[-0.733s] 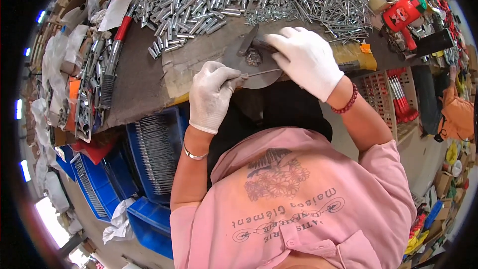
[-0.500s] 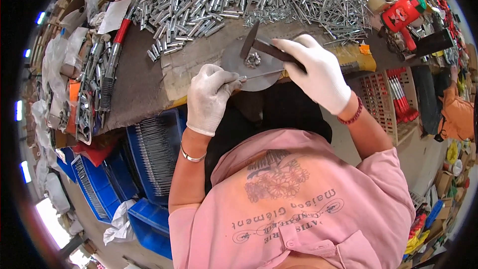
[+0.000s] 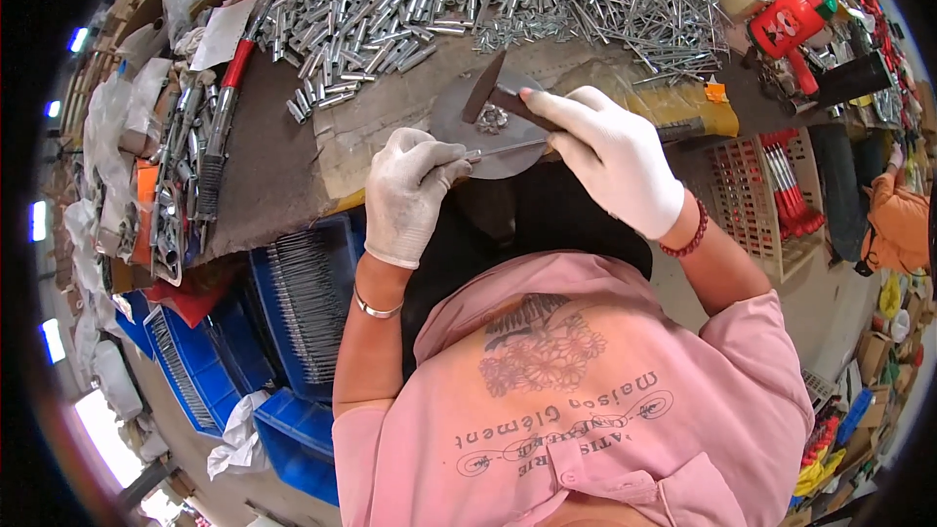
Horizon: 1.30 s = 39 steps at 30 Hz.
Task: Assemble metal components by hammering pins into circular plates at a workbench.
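My left hand (image 3: 415,195), in a white knit glove, is closed in a pinch on a short silver metal sleeve (image 3: 473,154) at the bench edge. From the sleeve a thin metal rod (image 3: 514,147) runs right toward the fingers of my right hand (image 3: 625,161). That gloved hand grips a hammer (image 3: 522,107) by its dark handle, and its lower fingers are at the rod's far end; whether they pinch it I cannot tell. The hammer's head hangs over a round grey metal plate (image 3: 452,117), beside a small heap of shiny bits (image 3: 493,120).
Loose silver sleeves (image 3: 390,0) and thin rods (image 3: 634,0) are heaped along the back. Tools with a red-handled one (image 3: 234,63) lie left; a red bottle with a green cap (image 3: 791,20) stands right. Blue bins (image 3: 298,429) and a cream crate (image 3: 781,259) sit below the bench.
My right hand and the hammer have shifted slightly left and down, and the hammer's head leans more. My left hand stays nearly in place on the sleeve.
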Tool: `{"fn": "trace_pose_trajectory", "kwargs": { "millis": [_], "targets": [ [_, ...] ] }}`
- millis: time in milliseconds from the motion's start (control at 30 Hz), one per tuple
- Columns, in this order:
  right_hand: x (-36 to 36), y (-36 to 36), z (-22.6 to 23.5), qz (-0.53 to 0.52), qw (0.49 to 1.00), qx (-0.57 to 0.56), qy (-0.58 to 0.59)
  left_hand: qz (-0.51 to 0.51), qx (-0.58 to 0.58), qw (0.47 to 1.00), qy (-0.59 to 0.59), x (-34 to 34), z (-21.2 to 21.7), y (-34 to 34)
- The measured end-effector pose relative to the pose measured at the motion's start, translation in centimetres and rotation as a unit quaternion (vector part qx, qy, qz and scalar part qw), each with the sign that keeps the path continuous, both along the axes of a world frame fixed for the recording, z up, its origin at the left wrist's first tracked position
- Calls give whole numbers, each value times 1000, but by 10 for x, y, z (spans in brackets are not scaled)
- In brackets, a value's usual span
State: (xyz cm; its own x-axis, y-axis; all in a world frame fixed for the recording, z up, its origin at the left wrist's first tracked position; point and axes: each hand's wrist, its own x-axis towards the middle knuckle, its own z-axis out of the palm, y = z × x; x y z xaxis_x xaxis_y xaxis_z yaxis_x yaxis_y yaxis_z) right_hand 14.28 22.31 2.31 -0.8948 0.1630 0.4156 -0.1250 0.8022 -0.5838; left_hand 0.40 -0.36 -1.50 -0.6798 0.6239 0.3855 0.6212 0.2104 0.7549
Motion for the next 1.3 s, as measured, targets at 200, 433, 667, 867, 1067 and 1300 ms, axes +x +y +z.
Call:
{"fn": "trace_pose_trajectory", "kwargs": {
  "millis": [200, 433, 667, 867, 1067, 1300],
  "targets": [
    [-11, 5, -4, 0, 983, 183, -10, -2, 19, 999, -50, 0, -7, -3],
    [17, -35, -12, 12, 984, -9, -176, 5, 10, 999, 47, 9, 4, -4],
    [20, -45, -10, 54, 835, -425, -344, 107, 5, 956, -274, 61, -7, -6],
    [16, -70, -16, 80, 874, -361, -316, 113, 71, 889, -439, 58, 6, -20],
    [17, -81, -22, 117, 871, -379, -290, 167, 142, 891, -398, 51, 16, -56],
    [18, -79, -33, 91, 841, -402, -351, 471, 137, 799, -349, 57, -96, -248]
  ]
}}
